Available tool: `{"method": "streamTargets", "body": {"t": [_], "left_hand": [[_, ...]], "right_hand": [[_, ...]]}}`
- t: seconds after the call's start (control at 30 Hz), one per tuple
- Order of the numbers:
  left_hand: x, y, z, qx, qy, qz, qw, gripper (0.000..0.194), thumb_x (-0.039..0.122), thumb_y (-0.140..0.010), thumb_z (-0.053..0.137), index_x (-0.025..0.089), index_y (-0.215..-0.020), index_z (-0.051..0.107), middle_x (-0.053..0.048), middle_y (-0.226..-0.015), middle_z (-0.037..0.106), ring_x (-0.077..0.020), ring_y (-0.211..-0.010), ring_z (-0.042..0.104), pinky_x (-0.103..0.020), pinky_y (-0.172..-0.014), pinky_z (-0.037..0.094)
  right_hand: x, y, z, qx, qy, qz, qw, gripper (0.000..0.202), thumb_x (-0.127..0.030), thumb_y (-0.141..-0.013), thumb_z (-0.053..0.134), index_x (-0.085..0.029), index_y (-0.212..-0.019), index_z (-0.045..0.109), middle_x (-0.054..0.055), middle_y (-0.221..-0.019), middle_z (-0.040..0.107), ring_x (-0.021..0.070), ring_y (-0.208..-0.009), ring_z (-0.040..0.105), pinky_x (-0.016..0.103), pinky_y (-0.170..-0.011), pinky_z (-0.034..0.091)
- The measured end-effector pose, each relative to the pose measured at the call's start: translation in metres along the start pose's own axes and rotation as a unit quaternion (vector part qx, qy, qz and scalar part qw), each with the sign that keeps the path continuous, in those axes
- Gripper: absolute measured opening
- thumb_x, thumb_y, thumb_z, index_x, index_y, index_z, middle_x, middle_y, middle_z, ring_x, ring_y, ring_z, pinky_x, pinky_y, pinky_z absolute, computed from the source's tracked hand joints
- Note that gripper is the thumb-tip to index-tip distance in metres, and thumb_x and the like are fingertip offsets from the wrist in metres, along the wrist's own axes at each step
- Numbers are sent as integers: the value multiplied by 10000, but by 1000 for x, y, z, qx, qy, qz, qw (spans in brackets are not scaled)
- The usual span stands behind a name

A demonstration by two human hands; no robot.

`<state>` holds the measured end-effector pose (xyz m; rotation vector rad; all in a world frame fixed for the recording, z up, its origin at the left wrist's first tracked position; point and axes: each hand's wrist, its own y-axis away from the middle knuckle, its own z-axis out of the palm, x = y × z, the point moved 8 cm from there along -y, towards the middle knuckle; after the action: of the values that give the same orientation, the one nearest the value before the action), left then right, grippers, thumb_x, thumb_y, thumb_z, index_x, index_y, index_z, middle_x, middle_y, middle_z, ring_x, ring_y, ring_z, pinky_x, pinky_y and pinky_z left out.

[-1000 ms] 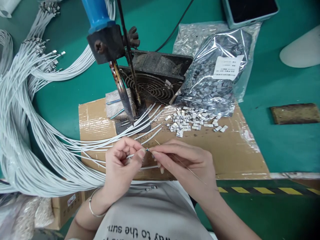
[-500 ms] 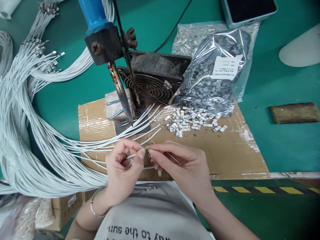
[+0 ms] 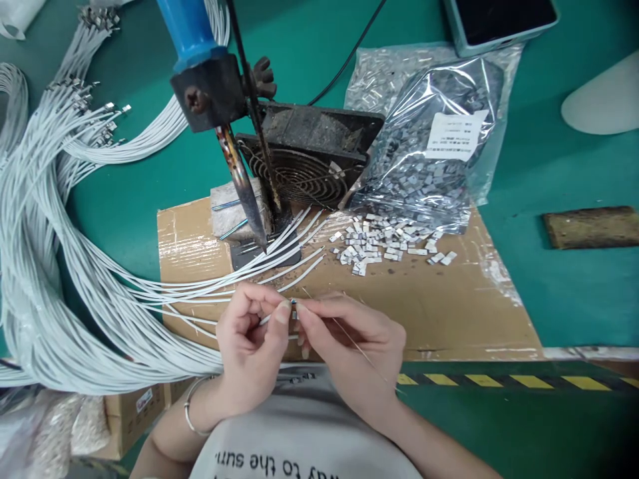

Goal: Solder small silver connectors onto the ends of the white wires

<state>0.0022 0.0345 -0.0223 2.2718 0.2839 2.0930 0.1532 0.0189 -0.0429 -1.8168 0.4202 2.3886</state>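
Observation:
Above the cardboard, my left hand point(image 3: 249, 359) pinches a white cable point(image 3: 264, 320) near its end between thumb and forefinger. My right hand point(image 3: 354, 352) is closed fingertip to fingertip with the left, pinching a tiny metal connector piece point(image 3: 294, 314) at the cable's end; the fingers hide most of it. A thin solder wire point(image 3: 355, 344) runs through the right hand, its free tip poking out past the fingers. Behind the hands, a soldering iron point(image 3: 242, 189) is clamped tip down over several white cable ends point(image 3: 294, 256).
A large bundle of white cables point(image 3: 74, 253) covers the left. Small metal pieces point(image 3: 384, 243) lie loose on the cardboard point(image 3: 449, 313), below a plastic bag point(image 3: 424, 153) of more. A black fan point(image 3: 299, 166), a sponge block point(image 3: 237, 206) and a phone point(image 3: 499, 26) stand further back.
Both hands have come slightly nearer my body, still fingertip to fingertip. The right hand has shifted a little left, and the solder wire moved with it.

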Motion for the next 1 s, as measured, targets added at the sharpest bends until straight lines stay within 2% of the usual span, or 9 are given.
{"method": "streamTargets", "body": {"t": [0.13,0.33,0.4,0.53,0.63,0.7,0.8,0.93,1.0], "left_hand": [[-8,-2,-3,-22,20,-38,999,156,294,-979,803,209,-877,720,11,-705,712,-101,-587,613,-170,-554,522],[-11,-9,-2,-69,-23,-76,994,116,204,-945,801,196,-839,754,16,-693,671,-92,-593,539,-156,-516,430],[-8,-12,-5,-57,-26,-72,995,113,195,-940,793,193,-834,751,19,-679,665,-91,-578,535,-157,-506,426],[0,-15,-9,-35,-26,-66,997,120,203,-926,797,189,-821,740,24,-657,665,-85,-527,521,-163,-474,432],[7,-17,-6,-43,-35,-57,997,118,167,-916,789,193,-811,742,20,-664,692,-91,-549,571,-162,-499,478],[11,-17,-4,-52,-38,-45,997,125,121,-898,782,196,-804,751,-3,-746,756,-105,-641,659,-166,-583,549],[16,-18,-2,-59,-43,-32,997,157,65,-864,774,200,-785,762,-22,-867,817,-106,-724,715,-167,-662,592],[19,-19,0,-69,-53,-25,996,168,52,-854,775,205,-783,772,-18,-869,826,-95,-698,703,-150,-632,574],[19,-18,0,-68,-57,-23,996,171,48,-848,781,202,-774,772,-19,-869,827,-95,-699,704,-145,-634,573]], "right_hand": [[-17,-2,-3,-7,100,-99,990,197,-139,-917,759,-288,-859,874,4,-642,747,153,-540,624,308,-538,572],[-31,-13,-9,-71,121,-155,978,311,-55,-890,764,-335,-946,887,-17,-697,778,145,-563,659,296,-553,559],[-28,-16,-18,-59,103,-125,985,294,-66,-901,778,-331,-958,891,-20,-683,764,142,-547,651,288,-518,531],[-12,-19,-37,-6,47,-9,999,177,-162,-941,804,-313,-920,895,-2,-721,770,129,-525,638,264,-463,529],[-5,-20,-36,-6,9,44,999,78,-243,-940,839,-299,-915,886,-7,-708,770,130,-529,666,249,-484,596],[0,-21,-33,-7,1,72,997,41,-274,-934,856,-287,-901,876,-14,-682,759,130,-543,681,239,-511,621],[1,-23,-23,-28,-7,68,997,73,-258,-931,851,-271,-863,874,-5,-726,773,115,-550,674,225,-516,608],[-4,-27,-12,-68,5,12,998,81,-220,-913,857,-285,-879,891,-2,-778,784,110,-593,654,223,-523,556],[-5,-29,-10,-74,14,6,997,109,-198,-905,861,-300,-884,895,-7,-780,786,117,-649,668,226,-566,551]]}}
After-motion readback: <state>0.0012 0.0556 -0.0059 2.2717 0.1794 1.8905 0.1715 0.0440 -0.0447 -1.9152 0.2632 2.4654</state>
